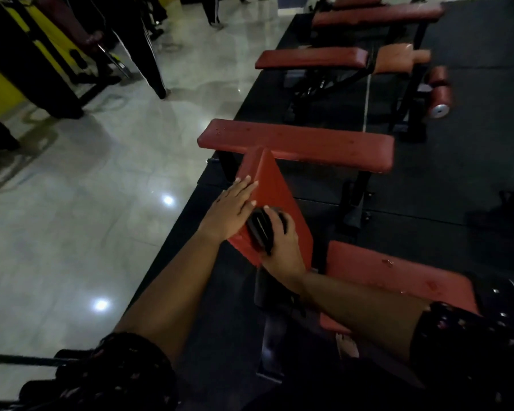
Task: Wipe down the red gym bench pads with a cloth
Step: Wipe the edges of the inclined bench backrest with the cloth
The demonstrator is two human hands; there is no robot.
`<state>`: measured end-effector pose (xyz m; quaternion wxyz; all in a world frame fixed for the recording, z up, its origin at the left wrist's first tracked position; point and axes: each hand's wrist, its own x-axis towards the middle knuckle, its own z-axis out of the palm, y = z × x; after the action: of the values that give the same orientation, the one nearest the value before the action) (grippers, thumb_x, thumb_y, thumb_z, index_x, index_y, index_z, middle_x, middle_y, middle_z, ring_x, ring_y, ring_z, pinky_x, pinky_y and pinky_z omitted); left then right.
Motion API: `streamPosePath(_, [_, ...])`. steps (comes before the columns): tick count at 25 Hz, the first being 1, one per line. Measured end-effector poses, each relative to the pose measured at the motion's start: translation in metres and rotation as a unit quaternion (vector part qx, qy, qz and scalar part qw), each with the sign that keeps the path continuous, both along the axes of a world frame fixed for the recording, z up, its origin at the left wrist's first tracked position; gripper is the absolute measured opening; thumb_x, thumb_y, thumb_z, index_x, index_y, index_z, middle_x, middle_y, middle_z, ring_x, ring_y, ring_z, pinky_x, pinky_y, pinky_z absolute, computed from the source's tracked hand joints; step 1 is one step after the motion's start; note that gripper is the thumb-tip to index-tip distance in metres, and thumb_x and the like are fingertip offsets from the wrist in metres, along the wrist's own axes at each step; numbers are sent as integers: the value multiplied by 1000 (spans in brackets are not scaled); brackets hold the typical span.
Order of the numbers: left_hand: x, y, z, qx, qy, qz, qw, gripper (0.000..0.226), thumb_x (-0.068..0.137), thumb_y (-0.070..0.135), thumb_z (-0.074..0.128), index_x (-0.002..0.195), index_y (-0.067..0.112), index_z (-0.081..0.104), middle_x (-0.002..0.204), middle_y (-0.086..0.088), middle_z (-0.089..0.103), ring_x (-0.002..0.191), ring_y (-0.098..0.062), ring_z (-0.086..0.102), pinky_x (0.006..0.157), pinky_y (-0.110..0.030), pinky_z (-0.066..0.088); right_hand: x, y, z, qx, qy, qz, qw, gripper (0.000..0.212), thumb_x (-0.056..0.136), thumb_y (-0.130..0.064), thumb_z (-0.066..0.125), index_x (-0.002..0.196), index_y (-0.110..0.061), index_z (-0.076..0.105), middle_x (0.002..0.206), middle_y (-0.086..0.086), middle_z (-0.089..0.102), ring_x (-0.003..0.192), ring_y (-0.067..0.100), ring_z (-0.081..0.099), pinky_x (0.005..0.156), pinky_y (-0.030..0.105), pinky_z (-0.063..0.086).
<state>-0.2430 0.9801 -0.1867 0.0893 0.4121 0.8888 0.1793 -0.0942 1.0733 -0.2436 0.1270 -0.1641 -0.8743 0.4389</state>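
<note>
- The dark cloth (258, 229) looks soft and light, best held bunched under the palm; the right hand (282, 241) curls its fingers over it.
- It lies on the red pad (276, 185), whose long axis runs 6 to 12 o'clock.
- The left hand (235, 209) rests flat, fingers straight, at 9 o'clock.

Dark cloth (259, 232), seemingly, mostly covered.
</note>
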Motion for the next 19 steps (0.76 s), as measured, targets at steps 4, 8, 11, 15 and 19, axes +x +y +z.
streamPosePath(4, [10,-5,-12,116,-1,44,992,41,101,32,42,142,30,48,155,11,33,146,-7,21,114,-37,28,10,-25,-22,13,76,19,997,93,74,-13,69,148,-30,15,152,17,22,132,40,36,103,51,41])
streamPosePath(8, [10,-7,-7,95,36,39,994,59,84,31,39,142,30,47,154,10,35,143,-15,29,103,-32,39,11,-3,-55,70,150,53,985,74,77,-12,66,142,-28,34,147,21,31,128,42,43,98,49,47])
streamPosePath(11, [18,-7,-5,88,27,52,994,68,79,37,31,146,29,43,156,10,31,144,-14,28,100,-30,38,-5,25,-67,187,187,115,958,56,82,-22,55,136,-28,43,147,16,28,117,43,49,90,47,50])
streamPosePath(15, [17,1,1,35,22,79,996,76,74,34,30,148,23,40,158,4,29,146,-15,23,115,-47,29,-33,70,-78,292,248,181,906,52,79,-18,55,129,-32,47,143,16,32,106,45,56,81,51,52])
streamPosePath(19, [13,14,10,-30,109,61,992,73,76,34,32,147,17,42,154,-5,37,142,-25,34,116,-55,25,-82,124,-70,384,238,208,868,54,81,-17,49,131,-37,43,145,13,28,107,46,57,74,52,53])
